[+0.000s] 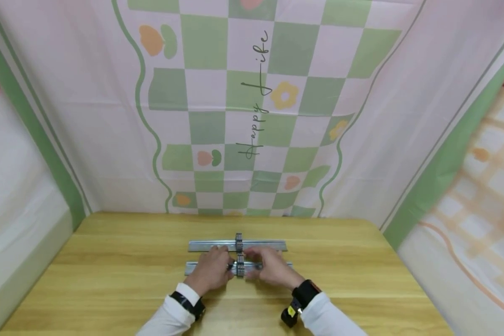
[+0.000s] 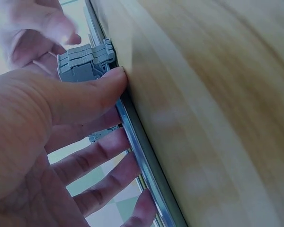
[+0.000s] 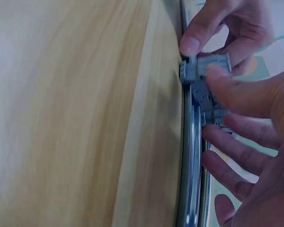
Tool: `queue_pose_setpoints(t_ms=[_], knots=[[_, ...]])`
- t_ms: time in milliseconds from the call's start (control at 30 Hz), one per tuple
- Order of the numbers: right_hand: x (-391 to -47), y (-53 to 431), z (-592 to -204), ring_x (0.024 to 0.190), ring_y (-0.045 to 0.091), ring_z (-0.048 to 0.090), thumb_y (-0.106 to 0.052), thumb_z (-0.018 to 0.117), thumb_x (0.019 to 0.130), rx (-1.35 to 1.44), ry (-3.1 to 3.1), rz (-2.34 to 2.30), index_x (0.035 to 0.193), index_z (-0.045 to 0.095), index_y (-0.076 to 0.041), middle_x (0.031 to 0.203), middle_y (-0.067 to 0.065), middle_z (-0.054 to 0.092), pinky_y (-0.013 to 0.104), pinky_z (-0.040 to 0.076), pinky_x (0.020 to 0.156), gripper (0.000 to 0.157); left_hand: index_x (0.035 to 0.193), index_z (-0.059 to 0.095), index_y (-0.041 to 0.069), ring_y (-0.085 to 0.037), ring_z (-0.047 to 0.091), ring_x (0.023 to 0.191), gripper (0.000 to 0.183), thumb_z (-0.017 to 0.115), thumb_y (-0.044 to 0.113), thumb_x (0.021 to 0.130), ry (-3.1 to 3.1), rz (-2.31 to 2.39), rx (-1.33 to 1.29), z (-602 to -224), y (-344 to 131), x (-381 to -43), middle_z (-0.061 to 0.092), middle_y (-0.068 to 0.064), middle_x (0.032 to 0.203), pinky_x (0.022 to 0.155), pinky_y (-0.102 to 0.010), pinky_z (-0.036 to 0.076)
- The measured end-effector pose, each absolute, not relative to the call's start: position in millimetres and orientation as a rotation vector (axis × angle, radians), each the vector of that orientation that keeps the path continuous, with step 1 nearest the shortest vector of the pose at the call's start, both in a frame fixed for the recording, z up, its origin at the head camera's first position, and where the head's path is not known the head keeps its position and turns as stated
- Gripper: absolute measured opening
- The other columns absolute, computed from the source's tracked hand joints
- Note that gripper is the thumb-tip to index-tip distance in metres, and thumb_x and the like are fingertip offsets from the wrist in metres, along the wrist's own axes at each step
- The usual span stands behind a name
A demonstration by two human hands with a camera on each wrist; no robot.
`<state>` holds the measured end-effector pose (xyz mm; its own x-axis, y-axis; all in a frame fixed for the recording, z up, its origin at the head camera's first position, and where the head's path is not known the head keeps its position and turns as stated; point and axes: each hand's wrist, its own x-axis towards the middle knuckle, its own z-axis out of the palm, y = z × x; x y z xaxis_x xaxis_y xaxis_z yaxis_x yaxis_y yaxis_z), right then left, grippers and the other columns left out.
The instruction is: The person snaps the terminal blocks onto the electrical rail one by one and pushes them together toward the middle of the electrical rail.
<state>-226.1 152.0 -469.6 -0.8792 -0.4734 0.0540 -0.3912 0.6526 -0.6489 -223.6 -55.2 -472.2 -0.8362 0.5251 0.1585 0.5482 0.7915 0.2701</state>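
Two metal DIN rails lie side by side on the table, a rear rail and a front rail. Grey terminal blocks sit clustered on the front rail, and a similar cluster is on the rear one. My left hand holds the front rail just left of its blocks, thumb at the near edge and fingers along the far side. At the blocks' right side is my right hand, its thumb overlapping their side face and its other fingers spread loosely beside the rail.
The wooden table extends to both sides and in front of the rails. A checked, printed cloth hangs behind its back edge, with more cloth at the left and right. Each wrist wears a black strap.
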Motion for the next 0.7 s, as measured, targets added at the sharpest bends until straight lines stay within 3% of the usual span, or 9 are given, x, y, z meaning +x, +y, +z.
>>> queue_pose_setpoints(t_ms=[233,700], knots=[[-226.3,151.3,-469.1,0.088,0.013,0.049,-0.028,0.075,0.070,-0.821,2.921,-0.727,0.103,0.067,-0.021,0.095,-0.008,0.059,0.037,0.029,0.077,0.035,0.082,0.067,0.019,-0.016,0.044,0.075,0.013,0.070,0.029,0.073,-2.922,-0.515,-0.853,-471.0,-54.0,-223.0,0.047,0.005,0.083,0.057,-0.035,0.040],[-225.6,142.9,-473.2,0.083,0.010,0.047,-0.032,0.076,0.068,-0.804,2.999,-0.667,0.099,0.069,-0.019,0.089,-0.009,0.056,0.038,0.026,0.075,0.034,0.085,0.070,0.019,-0.019,0.046,0.078,0.019,0.073,0.033,0.072,-2.937,-0.533,-0.756,-475.5,-45.3,-221.5,0.050,0.004,0.084,0.059,-0.042,0.042]])
